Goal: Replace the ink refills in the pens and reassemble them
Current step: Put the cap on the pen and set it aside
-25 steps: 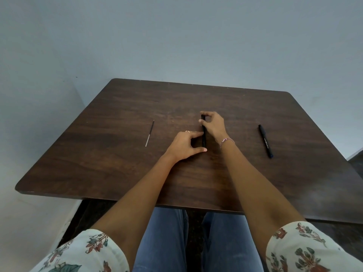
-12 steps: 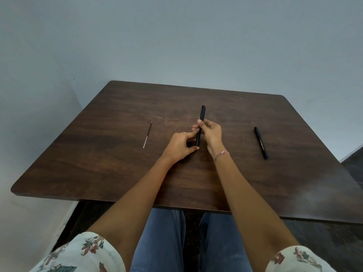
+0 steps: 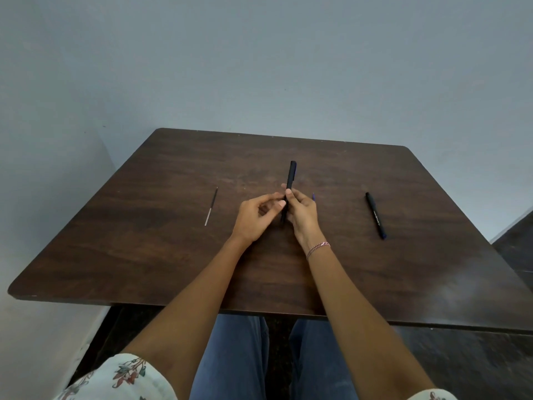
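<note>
A black pen (image 3: 291,177) is lifted above the middle of the dark wooden table (image 3: 161,255), its far end tilted up and away from me. My right hand (image 3: 302,217) grips the pen around its middle. My left hand (image 3: 255,219) has curled fingers, and its thumb and forefinger pinch the pen's lower half. The pen's near end is partly hidden between my hands. A thin ink refill (image 3: 211,206) lies on the table to the left. A second black pen (image 3: 375,215) lies to the right. A small blue tip (image 3: 313,196) shows just behind my right hand.
The table stands against a grey wall, with a pale wall close on the left. Its near edge is above my lap. Dark floor shows past the table's right side.
The pen has come up off the table in both hands, its far end now pointing up and away. My hands have drawn slightly nearer to me. The refill and second pen have not moved.
</note>
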Demonstrator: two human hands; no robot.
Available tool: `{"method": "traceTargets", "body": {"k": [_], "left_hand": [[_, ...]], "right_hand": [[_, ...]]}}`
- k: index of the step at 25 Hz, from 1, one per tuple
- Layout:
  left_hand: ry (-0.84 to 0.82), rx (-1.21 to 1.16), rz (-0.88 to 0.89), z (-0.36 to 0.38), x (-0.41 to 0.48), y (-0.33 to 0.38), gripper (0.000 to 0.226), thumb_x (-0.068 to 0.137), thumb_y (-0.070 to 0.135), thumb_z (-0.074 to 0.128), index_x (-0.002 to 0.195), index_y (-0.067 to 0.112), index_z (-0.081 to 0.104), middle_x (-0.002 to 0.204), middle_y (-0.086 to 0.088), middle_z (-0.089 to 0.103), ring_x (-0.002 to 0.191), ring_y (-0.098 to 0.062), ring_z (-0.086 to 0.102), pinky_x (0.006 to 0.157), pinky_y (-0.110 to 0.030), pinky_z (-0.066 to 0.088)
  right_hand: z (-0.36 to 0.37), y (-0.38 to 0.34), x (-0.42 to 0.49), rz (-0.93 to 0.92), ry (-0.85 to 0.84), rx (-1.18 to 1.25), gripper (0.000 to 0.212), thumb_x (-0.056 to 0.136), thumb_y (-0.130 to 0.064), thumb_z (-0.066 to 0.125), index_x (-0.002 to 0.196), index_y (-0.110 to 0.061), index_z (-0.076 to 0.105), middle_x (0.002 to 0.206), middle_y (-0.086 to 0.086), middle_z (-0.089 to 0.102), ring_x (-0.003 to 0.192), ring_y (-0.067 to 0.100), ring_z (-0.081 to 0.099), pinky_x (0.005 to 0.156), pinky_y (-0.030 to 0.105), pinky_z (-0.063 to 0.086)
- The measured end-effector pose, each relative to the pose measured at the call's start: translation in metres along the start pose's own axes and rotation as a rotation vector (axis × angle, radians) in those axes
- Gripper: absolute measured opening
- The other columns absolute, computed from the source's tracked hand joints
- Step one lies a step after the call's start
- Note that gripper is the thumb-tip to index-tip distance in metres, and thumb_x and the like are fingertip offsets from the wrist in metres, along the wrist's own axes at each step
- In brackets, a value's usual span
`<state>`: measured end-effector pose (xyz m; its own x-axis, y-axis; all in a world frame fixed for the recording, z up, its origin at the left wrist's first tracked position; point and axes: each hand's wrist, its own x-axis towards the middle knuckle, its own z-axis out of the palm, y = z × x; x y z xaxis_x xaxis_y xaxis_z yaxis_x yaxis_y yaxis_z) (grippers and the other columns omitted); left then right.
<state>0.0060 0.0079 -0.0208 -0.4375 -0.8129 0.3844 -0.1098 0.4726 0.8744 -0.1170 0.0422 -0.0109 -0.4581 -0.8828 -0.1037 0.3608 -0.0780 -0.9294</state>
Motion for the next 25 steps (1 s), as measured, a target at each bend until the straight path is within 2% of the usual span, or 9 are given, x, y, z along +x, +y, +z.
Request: {"method": "traceTargets", "body": {"k": [2,5,10,13,15,17,19,21,25], "left_hand": [[0.064,-0.111,-0.054,-0.002,0.001,0.0,0.025,0.092,0.03,0.06,0.098,0.01,0.073,0.08,-0.004,0.074,0.076,-0.018,0.07,0.075,-0.039,0.058],[0.192,-0.271,-0.189,-0.004,0.005,-0.001,0.024,0.094,0.025,0.057,0.084,0.009,0.071,0.072,-0.005,0.071,0.069,-0.014,0.069,0.072,-0.032,0.057],[0.322,-0.707,-0.375,0.0,0.021,0.004,0.022,0.097,0.013,0.052,0.109,0.0,0.064,0.093,-0.01,0.07,0.085,-0.016,0.069,0.08,-0.029,0.057],[0.215,-0.821,-0.438,0.01,0.027,0.009,0.028,0.099,0.018,0.047,0.115,0.001,0.063,0.098,-0.013,0.071,0.066,-0.014,0.068,0.054,-0.026,0.055],[0.142,-0.813,-0.461,0.014,0.028,0.01,0.032,0.099,0.025,0.047,0.114,0.004,0.065,0.104,-0.014,0.072,0.043,-0.013,0.056,0.033,-0.021,0.04],[0.127,-0.822,-0.454,0.014,0.03,0.007,0.028,0.098,0.025,0.048,0.112,0.009,0.066,0.102,-0.011,0.073,0.042,-0.014,0.057,0.03,-0.02,0.038],[0.164,-0.86,-0.427,0.012,0.032,0.005,0.023,0.097,0.019,0.051,0.112,0.008,0.065,0.095,-0.01,0.073,0.066,-0.017,0.069,0.043,-0.025,0.052],[0.212,-0.868,-0.413,0.008,0.034,0.002,0.025,0.095,0.014,0.054,0.114,0.001,0.063,0.091,-0.01,0.072,0.087,-0.019,0.071,0.069,-0.026,0.058],[0.16,-0.791,-0.385,0.005,0.038,0.001,0.019,0.096,0.013,0.052,0.106,0.006,0.066,0.089,-0.007,0.074,0.094,-0.019,0.071,0.083,-0.028,0.055]], "right_hand": [[-0.002,0.003,-0.004,-0.031,-0.045,-0.032,0.016,0.097,-0.016,0.054,0.108,-0.013,0.066,0.09,0.004,0.073,0.081,0.013,0.071,0.069,0.024,0.058],[-0.004,0.005,-0.009,-0.093,-0.076,-0.09,0.022,0.096,-0.017,0.055,0.113,-0.006,0.063,0.084,0.005,0.073,0.071,0.012,0.071,0.068,0.023,0.058],[-0.001,0.008,-0.012,-0.128,-0.091,-0.189,0.024,0.095,-0.016,0.057,0.113,0.0,0.061,0.075,0.009,0.07,0.064,0.014,0.069,0.061,0.022,0.057],[0.001,0.011,-0.011,-0.192,-0.11,-0.347,0.02,0.097,-0.015,0.055,0.106,0.001,0.063,0.071,0.009,0.068,0.058,0.011,0.066,0.057,0.021,0.055],[0.002,0.012,-0.009,-0.23,-0.113,-0.455,0.018,0.098,-0.015,0.053,0.103,0.0,0.062,0.066,0.005,0.065,0.05,0.008,0.063,0.053,0.02,0.053],[0.003,0.013,-0.008,-0.239,-0.126,-0.54,0.019,0.098,-0.017,0.052,0.1,-0.002,0.062,0.061,0.003,0.063,0.046,0.008,0.06,0.051,0.02,0.051],[0.003,0.015,-0.008,-0.237,-0.157,-0.605,0.019,0.099,-0.022,0.05,0.091,-0.01,0.062,0.058,0.002,0.063,0.045,0.007,0.058,0.05,0.019,0.049],[0.005,0.016,-0.009,-0.234,-0.19,-0.661,0.024,0.101,-0.026,0.045,0.081,-0.019,0.057,0.055,-0.001,0.061,0.042,0.004,0.055,0.046,0.015,0.045],[0.006,0.015,-0.01,-0.232,-0.193,-0.74,0.028,0.103,-0.029,0.037,0.079,-0.024,0.051,0.052,-0.005,0.058,0.039,0.004,0.05,0.044,0.015,0.042]]}}
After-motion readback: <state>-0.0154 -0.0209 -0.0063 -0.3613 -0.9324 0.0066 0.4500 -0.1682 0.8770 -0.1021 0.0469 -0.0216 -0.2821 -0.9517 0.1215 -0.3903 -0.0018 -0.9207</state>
